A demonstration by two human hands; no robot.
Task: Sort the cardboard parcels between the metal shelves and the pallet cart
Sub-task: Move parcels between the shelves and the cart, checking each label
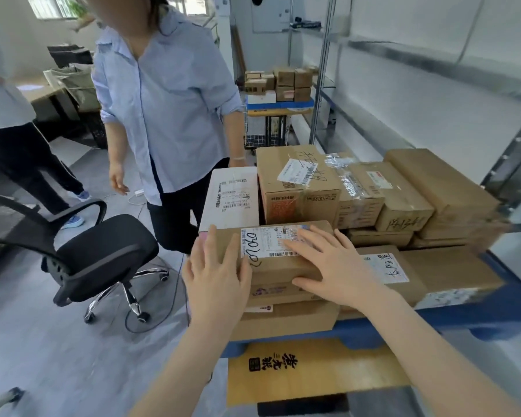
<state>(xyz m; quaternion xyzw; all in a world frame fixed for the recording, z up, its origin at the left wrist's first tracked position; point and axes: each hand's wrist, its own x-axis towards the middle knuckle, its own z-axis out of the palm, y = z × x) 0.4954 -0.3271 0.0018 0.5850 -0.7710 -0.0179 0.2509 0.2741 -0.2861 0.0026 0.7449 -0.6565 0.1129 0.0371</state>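
Note:
A brown cardboard parcel (278,267) with a white label marked "0307" lies on top of a stack at the near left corner of the blue pallet cart (463,319). My left hand (215,276) lies flat against its left end with straight fingers. My right hand (334,263) rests flat on its top and label, thumb down its front face. Several more brown parcels (403,194) and one white parcel (232,197) crowd the cart behind it. The metal shelves (403,94) run along the right wall.
A person in a light blue shirt (166,100) stands at the cart's left side, one hand by the white parcel. A black office chair (103,257) stands to the left. A second cart stacked with small boxes (278,85) sits further back. A flat cardboard piece (307,371) lies below the cart.

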